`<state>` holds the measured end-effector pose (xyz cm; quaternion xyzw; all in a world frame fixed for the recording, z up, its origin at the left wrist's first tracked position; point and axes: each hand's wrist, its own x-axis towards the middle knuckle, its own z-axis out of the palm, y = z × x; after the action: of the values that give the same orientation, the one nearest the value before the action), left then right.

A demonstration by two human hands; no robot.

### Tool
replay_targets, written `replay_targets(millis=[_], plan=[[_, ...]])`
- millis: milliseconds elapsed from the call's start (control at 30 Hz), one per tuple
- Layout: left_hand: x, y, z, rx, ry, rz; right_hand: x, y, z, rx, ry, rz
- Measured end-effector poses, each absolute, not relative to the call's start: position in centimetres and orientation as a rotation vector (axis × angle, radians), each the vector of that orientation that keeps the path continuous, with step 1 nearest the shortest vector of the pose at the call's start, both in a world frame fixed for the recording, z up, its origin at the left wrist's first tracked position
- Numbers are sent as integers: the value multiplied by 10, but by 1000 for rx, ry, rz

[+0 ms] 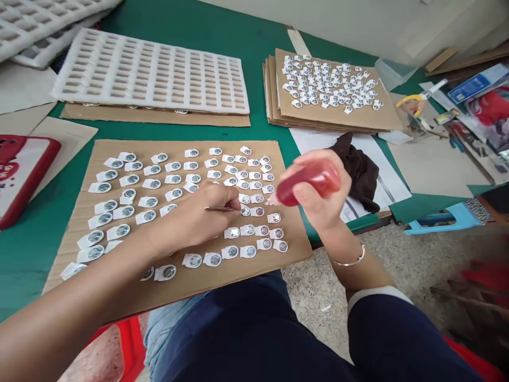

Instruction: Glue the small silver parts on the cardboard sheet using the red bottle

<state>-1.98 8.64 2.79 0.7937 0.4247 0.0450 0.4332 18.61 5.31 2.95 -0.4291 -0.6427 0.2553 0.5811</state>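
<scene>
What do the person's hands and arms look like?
The left hand and right hand wear no gloves. A thin silver bracelet circles the right wrist. The right sleeve is dark blue with a white edge; the left one isn't visible.

We see a green table (167, 26) beside a pale wall (358, 26), speckled floor (314, 297) and red stool (133, 347) below.

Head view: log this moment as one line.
left hand: holds thin metal tool, tip at disc, contact unclear | right hand: holds red bottle, nozzle toward discs | white-tabbed discs: on cardboard sheet
</scene>
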Motion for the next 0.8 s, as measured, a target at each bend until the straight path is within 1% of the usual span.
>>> replay_targets(millis=[133, 267, 500, 800], plan=[[-22, 88, 28, 1943, 1084, 111, 192, 33, 2, -1057, -1301, 679], [-24, 87, 26, 1917, 1085, 141, 191, 23, -24, -1138, -1265, 681], [-27, 86, 19, 1919, 1017, 233, 185, 19, -17, -1167, -1566, 432], [-26, 84, 19, 1858, 1075, 180, 184, 20, -19, -1090, -1622, 411]])
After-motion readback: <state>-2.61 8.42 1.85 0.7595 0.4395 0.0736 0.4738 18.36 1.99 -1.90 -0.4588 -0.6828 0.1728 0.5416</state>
